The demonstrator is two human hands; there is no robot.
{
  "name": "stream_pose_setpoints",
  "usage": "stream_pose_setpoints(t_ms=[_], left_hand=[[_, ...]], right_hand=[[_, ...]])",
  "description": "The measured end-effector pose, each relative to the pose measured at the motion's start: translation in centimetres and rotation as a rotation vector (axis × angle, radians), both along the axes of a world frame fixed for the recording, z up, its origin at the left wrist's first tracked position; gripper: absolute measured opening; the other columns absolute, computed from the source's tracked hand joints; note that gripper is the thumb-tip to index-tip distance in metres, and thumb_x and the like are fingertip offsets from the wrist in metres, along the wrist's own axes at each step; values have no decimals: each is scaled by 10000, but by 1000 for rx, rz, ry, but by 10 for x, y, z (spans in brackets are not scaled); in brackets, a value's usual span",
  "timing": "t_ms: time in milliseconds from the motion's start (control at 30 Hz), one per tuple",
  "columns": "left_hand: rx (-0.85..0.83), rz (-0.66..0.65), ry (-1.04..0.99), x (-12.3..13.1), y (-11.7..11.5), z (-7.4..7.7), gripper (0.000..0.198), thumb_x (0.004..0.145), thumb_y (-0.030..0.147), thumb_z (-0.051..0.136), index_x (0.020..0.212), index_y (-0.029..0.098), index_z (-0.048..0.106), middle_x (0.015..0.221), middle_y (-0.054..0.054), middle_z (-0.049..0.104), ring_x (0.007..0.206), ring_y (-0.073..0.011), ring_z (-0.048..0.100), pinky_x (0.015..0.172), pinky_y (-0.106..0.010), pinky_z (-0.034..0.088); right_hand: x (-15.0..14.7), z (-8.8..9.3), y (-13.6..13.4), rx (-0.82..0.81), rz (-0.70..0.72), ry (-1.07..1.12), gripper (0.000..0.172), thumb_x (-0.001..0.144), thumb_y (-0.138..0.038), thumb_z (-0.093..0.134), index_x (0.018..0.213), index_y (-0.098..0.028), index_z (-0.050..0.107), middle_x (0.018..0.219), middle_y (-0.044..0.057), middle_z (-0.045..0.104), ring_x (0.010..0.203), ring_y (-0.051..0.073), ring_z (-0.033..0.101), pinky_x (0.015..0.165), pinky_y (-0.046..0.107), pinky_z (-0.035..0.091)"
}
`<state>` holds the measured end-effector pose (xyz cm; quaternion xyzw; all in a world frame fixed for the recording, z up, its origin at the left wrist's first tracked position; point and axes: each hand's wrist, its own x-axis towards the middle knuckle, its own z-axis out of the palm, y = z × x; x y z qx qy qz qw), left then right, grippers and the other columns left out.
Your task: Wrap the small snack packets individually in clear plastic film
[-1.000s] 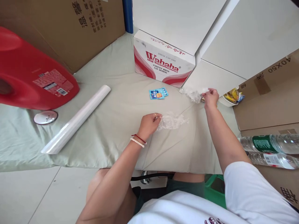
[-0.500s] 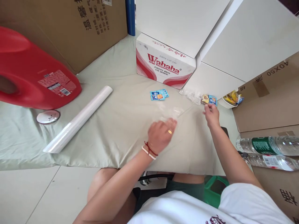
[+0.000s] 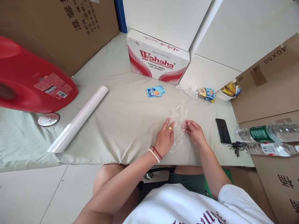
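Note:
Near the table's front edge lies a crumpled clear plastic bag, with one hand at each side of it. My left hand, wearing a gold ring, has its fingers bent onto the bag's left edge. The right edge is pinched between the thumb and fingers of my right hand. Beyond them, a blue snack packet lies flat, overlapping another. Farther right are several small snack packets, next to more crumpled clear plastic.
A white roll, a round badge and a large red jug stand left. The Wahaha carton is at the back. At right are a bowl of snacks, a phone, keys and two bottles.
My right hand has left the snack packets and come down and left to the plastic bag. My left hand has moved slightly right and down with the bag. The view has shifted slightly.

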<state>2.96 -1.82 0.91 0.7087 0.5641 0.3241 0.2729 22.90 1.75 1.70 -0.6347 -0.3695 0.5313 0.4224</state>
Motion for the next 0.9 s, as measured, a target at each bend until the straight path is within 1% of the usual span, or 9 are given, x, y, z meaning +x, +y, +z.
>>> stream_pose_setpoints(t_ms=[67,167,267,333,400,500,633,800,900], left_hand=[[-36,67,-8,-7,11,3,472,1023,177,437,1464,193,604,1636,-123,511,1458,-256,559,1074,-405,593],[-76,86,80,-14,21,7,582,963,108,483,1533,202,550,1686,-105,448,1426,-265,590,1036,-388,609],[-108,8,247,-15,23,9,702,954,100,476,1633,274,431,1761,-72,298,1221,-273,720,854,-369,657],[-115,-56,328,-14,22,9,733,968,123,460,1667,317,362,1783,-60,226,1082,-265,764,745,-368,658],[-112,-73,353,-15,22,10,738,978,151,459,1683,324,323,1790,-65,195,1054,-270,768,723,-382,656],[-126,13,298,-22,29,11,721,981,193,493,1680,256,331,1777,-108,242,1226,-301,712,854,-407,652],[-177,127,219,-37,48,13,688,979,164,471,1658,172,366,1724,-135,372,1462,-288,552,1057,-405,585],[-176,51,277,-41,54,13,777,935,182,564,1675,249,338,1745,-88,343,1420,-297,589,1014,-402,606],[-154,-32,352,-39,48,14,793,939,198,567,1680,333,322,1765,-50,298,1250,-291,700,880,-392,643]], right_hand=[[-3,-2,-1,-9,-45,55,504,763,-673,802,1001,-235,731,990,81,756,907,220,715,840,377,613],[-14,1,-7,117,-84,55,613,851,-769,667,1178,-252,699,1209,115,719,1082,242,698,915,402,609],[-30,6,-11,319,88,-124,872,822,-802,677,1526,-325,481,1571,132,504,1382,284,554,1071,466,550],[-38,7,-9,391,231,-357,1022,776,-740,766,1617,-327,358,1665,150,375,1423,298,504,1102,486,524],[-41,4,-4,396,223,-558,836,830,-650,737,1533,-277,482,1590,174,449,1282,283,586,1020,471,563],[-31,-4,3,309,-13,-619,407,905,-536,593,1139,-215,681,1254,147,648,987,234,646,794,391,601],[-5,-13,-5,129,-197,-443,291,863,-474,588,991,-218,640,916,58,666,765,192,602,600,302,534],[4,8,-29,307,-121,-606,287,938,-484,583,1020,-227,681,966,77,699,840,218,650,732,356,562],[-17,38,-27,548,185,-778,343,1025,-486,514,1138,-253,739,1201,124,703,1029,251,684,860,387,574]])
